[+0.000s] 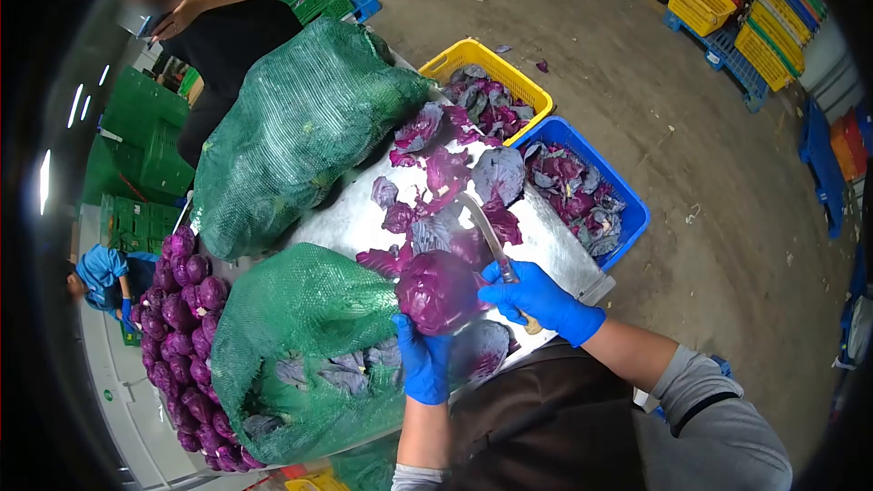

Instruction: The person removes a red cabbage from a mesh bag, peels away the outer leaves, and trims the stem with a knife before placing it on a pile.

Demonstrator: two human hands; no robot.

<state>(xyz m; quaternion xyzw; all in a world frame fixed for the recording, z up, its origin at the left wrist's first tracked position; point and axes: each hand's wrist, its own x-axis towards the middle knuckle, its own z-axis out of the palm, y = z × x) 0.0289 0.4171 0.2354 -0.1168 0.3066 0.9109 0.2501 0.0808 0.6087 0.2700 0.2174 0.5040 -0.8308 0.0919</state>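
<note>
A trimmed red cabbage [436, 293] rests in my left hand [424, 365], whose blue-gloved fingers support it from below. My right hand [538, 300], also gloved in blue, is closed around the handle of a knife with a curved blade [484, 229]. The blade points away from me, just right of the cabbage. Loose purple leaves [447, 171] are scattered over the metal table [562, 238] beyond the cabbage. To my left lies an opened green mesh sack [296, 295] with greyish cabbage leaves at its mouth.
A full green mesh sack [296, 127] lies at the table's far left. Yellow [538, 98] and blue [637, 205] crates of leaves stand at the far edge. Trimmed cabbages [186, 305] are piled at left. One person [241, 0] stands behind the sack; another [102, 265] is beyond the pile.
</note>
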